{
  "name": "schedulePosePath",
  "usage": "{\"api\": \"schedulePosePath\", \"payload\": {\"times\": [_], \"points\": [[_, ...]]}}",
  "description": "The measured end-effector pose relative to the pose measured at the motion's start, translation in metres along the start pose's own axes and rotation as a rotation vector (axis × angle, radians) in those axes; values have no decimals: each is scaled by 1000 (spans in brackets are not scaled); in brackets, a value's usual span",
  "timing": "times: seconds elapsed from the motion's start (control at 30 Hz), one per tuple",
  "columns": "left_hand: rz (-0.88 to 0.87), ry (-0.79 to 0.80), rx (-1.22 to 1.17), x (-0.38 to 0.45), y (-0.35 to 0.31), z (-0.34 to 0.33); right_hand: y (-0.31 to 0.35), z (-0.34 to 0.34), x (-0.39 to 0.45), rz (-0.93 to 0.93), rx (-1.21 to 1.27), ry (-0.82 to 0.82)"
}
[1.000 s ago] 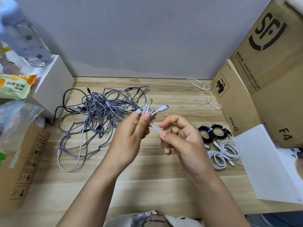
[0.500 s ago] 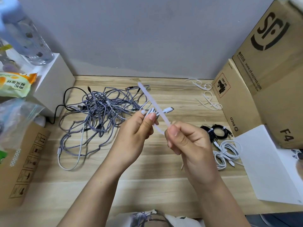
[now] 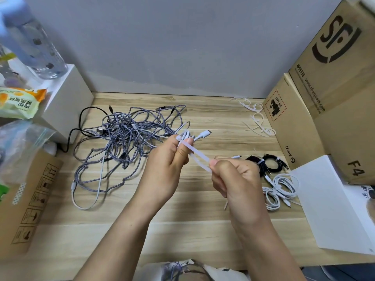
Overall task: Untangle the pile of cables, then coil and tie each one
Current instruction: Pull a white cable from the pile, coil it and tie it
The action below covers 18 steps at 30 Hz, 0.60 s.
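Both hands point(image 3: 168, 165) point(image 3: 235, 181) pinch tie point(image 3: 199, 157), slanting down-right.

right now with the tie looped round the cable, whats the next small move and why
Probably pull the tie tighter with the right hand. The left hand pinches the folded white cable, the tie already wraps it, and both strands run slack to the right fingers, so the loop looks unclosed.

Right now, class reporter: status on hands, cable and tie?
Left hand grips folded white cable. Right hand pinches zip tie, looped round it. Grey tangle waits behind.
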<state>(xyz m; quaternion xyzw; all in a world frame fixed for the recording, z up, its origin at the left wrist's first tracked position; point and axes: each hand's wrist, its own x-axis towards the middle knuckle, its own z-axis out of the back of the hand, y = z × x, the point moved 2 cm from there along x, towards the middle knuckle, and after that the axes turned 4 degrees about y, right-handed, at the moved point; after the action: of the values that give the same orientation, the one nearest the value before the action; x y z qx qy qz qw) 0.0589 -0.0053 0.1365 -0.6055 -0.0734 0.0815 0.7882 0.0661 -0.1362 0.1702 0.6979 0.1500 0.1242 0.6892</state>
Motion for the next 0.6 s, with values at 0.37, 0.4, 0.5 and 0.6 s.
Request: {"api": "schedulePosePath", "payload": {"times": [0.37, 0.4, 0.5, 0.6], "points": [[-14, -27, 118, -3, -5, 3, -1, 0, 1, -23, -32, 10], [-21, -25, 138, -3, -6, 2, 0, 0, 1, -27, -31, 9], [-28, -24, 187, -4, -7, 1, 0, 0, 2, -46, -35, -6], [-39, -40, 241, -4, -8, 0, -1, -2, 2, -61, -41, 4]]}}
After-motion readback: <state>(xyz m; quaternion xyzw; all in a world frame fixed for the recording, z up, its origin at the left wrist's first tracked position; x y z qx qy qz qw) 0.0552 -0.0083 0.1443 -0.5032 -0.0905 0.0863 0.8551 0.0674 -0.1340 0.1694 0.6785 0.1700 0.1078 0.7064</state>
